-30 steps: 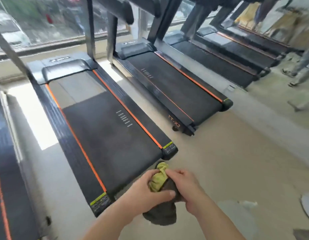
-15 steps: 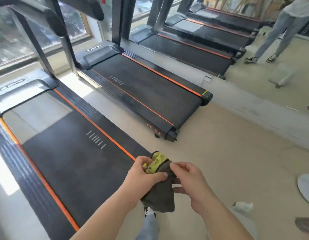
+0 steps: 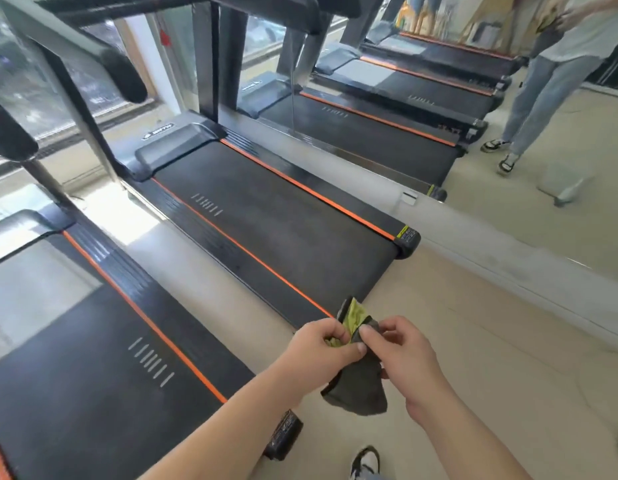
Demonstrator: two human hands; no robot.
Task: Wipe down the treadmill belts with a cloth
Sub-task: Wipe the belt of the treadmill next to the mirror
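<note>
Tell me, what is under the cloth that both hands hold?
The cloth hangs in the air from the left hand and right hand. Beneath it shows beige floor and a shoe. The floor right behind it is covered.

Left hand and right hand together, fingers pinching the cloth.

Cloth between both hands, treadmill belt beyond.

left hand + right hand: both pinch cloth | above floor beside treadmill belt
</note>
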